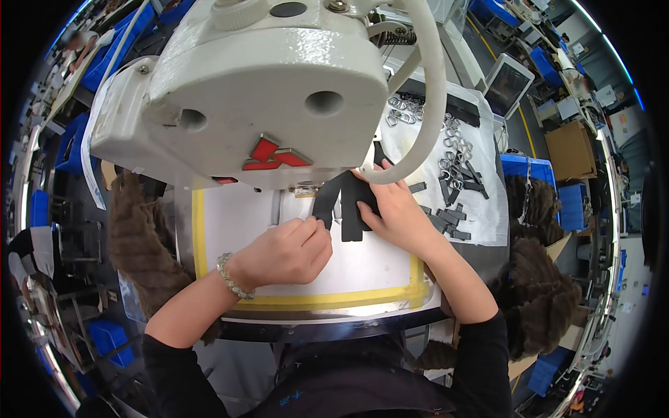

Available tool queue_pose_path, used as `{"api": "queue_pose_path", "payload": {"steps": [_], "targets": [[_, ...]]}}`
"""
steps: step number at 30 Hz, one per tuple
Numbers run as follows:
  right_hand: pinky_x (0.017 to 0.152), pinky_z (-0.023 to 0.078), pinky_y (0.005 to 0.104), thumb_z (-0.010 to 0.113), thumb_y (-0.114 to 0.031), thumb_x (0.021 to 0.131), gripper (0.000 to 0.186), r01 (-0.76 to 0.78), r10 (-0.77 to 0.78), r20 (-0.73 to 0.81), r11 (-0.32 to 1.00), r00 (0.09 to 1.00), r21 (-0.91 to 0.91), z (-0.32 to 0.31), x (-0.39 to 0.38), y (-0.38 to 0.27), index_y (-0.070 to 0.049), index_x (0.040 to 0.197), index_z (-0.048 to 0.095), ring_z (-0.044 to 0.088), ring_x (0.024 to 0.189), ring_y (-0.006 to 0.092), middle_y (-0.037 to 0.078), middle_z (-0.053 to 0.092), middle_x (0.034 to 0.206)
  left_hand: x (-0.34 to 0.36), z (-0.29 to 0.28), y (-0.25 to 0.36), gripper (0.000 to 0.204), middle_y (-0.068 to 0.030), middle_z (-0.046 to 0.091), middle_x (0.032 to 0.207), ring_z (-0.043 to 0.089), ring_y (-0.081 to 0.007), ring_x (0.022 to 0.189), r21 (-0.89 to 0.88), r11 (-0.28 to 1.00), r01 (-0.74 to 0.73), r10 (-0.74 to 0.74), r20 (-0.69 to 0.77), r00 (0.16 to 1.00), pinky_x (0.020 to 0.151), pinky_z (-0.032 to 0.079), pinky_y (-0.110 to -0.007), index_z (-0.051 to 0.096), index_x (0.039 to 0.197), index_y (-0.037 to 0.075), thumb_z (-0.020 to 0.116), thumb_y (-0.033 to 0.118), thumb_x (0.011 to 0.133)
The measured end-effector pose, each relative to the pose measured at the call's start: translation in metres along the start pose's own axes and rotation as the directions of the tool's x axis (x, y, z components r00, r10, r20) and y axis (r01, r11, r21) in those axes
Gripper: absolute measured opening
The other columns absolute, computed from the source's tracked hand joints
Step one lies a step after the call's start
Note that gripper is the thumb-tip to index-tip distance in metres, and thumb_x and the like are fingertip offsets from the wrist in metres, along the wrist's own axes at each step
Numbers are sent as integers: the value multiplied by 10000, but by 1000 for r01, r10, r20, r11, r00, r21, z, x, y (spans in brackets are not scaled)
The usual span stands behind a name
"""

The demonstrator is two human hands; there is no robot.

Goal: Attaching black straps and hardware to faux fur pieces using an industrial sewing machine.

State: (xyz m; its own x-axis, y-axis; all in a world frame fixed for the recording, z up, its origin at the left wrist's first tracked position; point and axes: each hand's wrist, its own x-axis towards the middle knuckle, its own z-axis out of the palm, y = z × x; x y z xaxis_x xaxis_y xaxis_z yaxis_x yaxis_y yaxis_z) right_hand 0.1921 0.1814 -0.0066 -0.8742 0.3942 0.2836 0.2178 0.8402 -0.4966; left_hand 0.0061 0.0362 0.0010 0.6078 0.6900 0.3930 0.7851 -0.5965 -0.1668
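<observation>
Over a white work surface (251,258) edged with yellow tape stands a large white sewing machine (237,90), its head hiding most of the needle area. A curved black strap (325,202) runs toward the machine, and my left hand (286,252) pinches its near end. Just right of that strap lies a flat black piece of webbing or fabric (353,216). My right hand (397,212) grips this piece, thumb on its near right side and fingers farther up, close to the machine's curved guard (425,104). The far ends of both black pieces are hidden.
Metal rings (456,143) and short black strap pieces (449,221) lie on a white sheet (488,216) at the right. Behind them stands a small screen (507,83). Brown fur pieces hang at the left (143,237) and right (536,299), near a blue bin (526,167).
</observation>
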Motion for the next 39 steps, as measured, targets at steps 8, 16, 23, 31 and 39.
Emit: {"api": "queue_pose_path", "payload": {"steps": [8, 16, 23, 31, 39], "targets": [[1084, 313, 476, 624, -31, 795, 478, 38, -28, 67, 988, 997, -152, -2, 4, -3, -80, 1248, 480, 538, 1163, 255, 130, 516, 1303, -13, 11, -6, 174, -99, 614, 872, 608, -207, 809, -1, 972, 235, -233, 111, 966, 664, 533, -290, 628, 865, -34, 659, 16, 701], [970, 366, 451, 608, 17, 765, 455, 78, -75, 46, 994, 996, -76, 7, 20, 2, -76, 1205, 536, 586, 1002, 275, 86, 586, 1127, -7, 25, 2, 82, -13, 481, 692, 489, -126, 653, -10, 993, 118, -119, -141, 983, 504, 388, -241, 564, 695, 49, 639, 55, 662], [826, 467, 450, 486, 147, 691, 617, 197, -197, 55, 980, 979, 0, 6, 43, 6, -50, 1276, 488, 570, 990, 370, 133, 538, 1295, -7, 12, 7, 117, -3, 488, 680, 505, -120, 638, -222, 975, 11, -24, -52, 998, 494, 386, -248, 611, 788, 17, 641, 56, 683], [883, 455, 432, 515, 28, 785, 439, 182, -170, 71, 957, 983, -225, 20, 37, 16, -53, 1216, 533, 582, 1014, 325, 103, 559, 1292, -6, 13, 3, 61, -13, 483, 687, 490, -140, 646, -176, 980, 93, -100, -35, 994, 537, 418, -254, 565, 696, 48, 611, 76, 666], [777, 479, 407, 573, -23, 783, 280, 195, -223, -45, 920, 974, -340, 7, 39, 1, -81, 1050, 636, 606, 854, 271, 87, 644, 1040, -11, 11, -1, 157, -120, 646, 1017, 616, -249, 940, -149, 957, 250, -251, 17, 968, 752, 515, -323, 657, 882, -6, 663, 83, 752]]}}
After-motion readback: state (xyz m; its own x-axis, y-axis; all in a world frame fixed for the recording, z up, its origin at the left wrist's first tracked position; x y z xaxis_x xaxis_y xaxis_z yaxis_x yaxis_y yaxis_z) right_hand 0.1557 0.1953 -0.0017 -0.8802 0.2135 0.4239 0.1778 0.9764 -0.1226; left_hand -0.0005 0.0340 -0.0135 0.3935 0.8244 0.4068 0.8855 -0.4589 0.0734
